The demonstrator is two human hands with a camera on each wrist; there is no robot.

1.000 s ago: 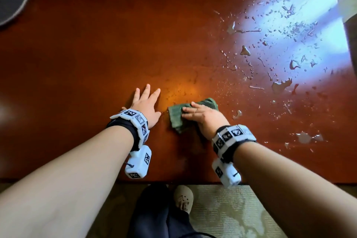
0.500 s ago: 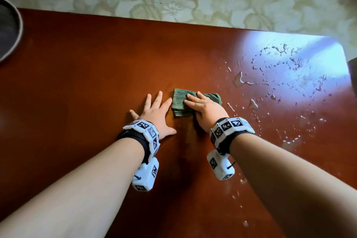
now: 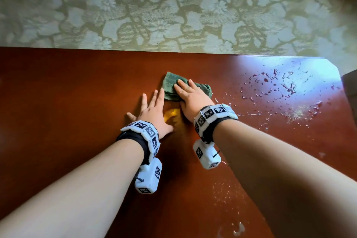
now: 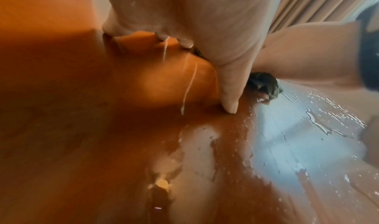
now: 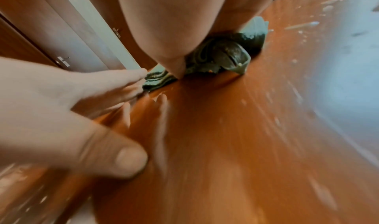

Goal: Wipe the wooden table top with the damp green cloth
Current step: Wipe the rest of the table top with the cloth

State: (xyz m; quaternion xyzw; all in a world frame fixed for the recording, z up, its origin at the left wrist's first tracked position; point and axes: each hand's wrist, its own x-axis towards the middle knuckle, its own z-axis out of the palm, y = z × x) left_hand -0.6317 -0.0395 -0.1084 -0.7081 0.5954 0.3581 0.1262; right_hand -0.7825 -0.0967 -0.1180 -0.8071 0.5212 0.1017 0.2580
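Note:
The folded green cloth (image 3: 170, 85) lies on the reddish wooden table top (image 3: 77, 87), near its far edge. My right hand (image 3: 190, 95) presses flat on the cloth with straight fingers. In the right wrist view the bunched cloth (image 5: 223, 55) sits under the palm. My left hand (image 3: 152, 111) rests flat on the bare wood just left of the cloth, fingers spread. The left wrist view shows its thumb (image 4: 229, 88) on the wood and a bit of the cloth (image 4: 264, 83) beyond it.
Water drops and smears (image 3: 274, 87) cover the right part of the table under a bright window reflection. More drops (image 3: 238, 229) lie near the front. A floral carpet (image 3: 173, 9) lies beyond the far edge. A dark object (image 3: 350, 91) stands past the right edge.
The right hand has pushed the cloth away from me towards the table's far edge. The left hand slid forward alongside it. My view has tilted up, so the carpet now shows.

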